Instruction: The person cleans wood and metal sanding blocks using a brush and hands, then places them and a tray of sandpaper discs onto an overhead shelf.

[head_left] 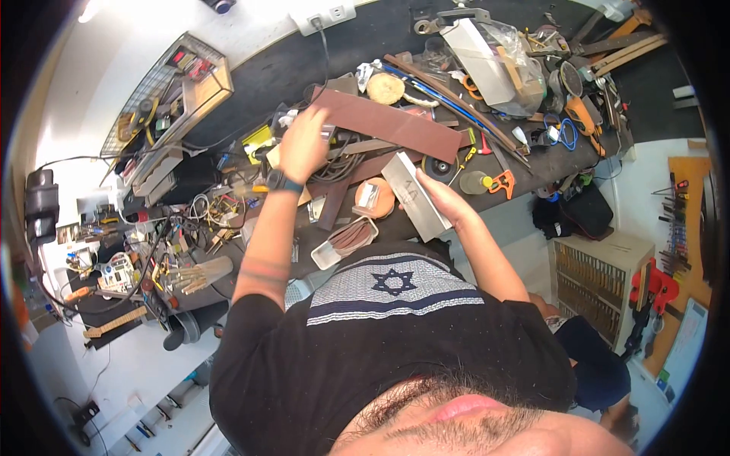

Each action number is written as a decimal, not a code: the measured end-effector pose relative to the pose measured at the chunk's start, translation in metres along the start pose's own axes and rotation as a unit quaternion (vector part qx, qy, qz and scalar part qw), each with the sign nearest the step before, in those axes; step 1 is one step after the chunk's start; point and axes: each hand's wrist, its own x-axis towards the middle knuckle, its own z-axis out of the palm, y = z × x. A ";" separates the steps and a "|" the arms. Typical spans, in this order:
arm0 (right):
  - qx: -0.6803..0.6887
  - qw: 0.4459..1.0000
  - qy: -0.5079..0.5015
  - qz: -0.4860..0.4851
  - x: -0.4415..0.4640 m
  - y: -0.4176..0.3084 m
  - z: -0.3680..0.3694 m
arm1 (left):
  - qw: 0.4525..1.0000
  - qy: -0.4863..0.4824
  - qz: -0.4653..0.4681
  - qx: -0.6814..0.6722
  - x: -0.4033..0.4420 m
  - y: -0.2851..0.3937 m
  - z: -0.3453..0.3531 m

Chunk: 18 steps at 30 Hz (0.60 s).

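My right hand [443, 197] is wrapped round the right side of a flat grey block [413, 196] with dark handwriting on its face, held tilted above the bench's front edge. My left hand [304, 144], a dark watch on its wrist, is over the bench at the left end of a long reddish-brown strip [388, 121]. Its fingers are blurred, and whether they grip the strip cannot be made out. Between the hands lie a round orange-tan disc [386, 199] with a small item on it and a white tray [327, 256] holding brown folded strips.
Tools and cables crowd the dark bench. At right are an orange clamp [502, 183], a yellowish jar [475, 182] and blue cable [566, 135]. A wire basket [163, 99] hangs at upper left. Another person [601, 365] is at lower right, near a drawer cabinet [597, 285].
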 end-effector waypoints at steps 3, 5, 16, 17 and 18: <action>-0.030 0.996 0.060 -0.060 -0.011 -0.001 0.010 | 0.976 -0.069 0.038 -0.202 0.116 -0.024 0.078; -0.013 0.993 0.078 -0.086 -0.024 -0.010 0.022 | 0.979 -0.191 -0.069 0.013 0.173 -0.058 0.132; 0.265 0.958 -0.004 -0.111 -0.042 -0.014 0.000 | 0.977 -0.197 -0.033 0.071 0.186 -0.073 0.141; 0.263 0.959 -0.006 -0.108 -0.039 -0.016 -0.003 | 0.990 -0.135 -0.037 0.022 0.181 -0.070 0.134; 0.261 0.960 -0.009 -0.104 -0.036 -0.019 -0.003 | 0.995 -0.092 -0.022 -0.043 0.174 -0.060 0.124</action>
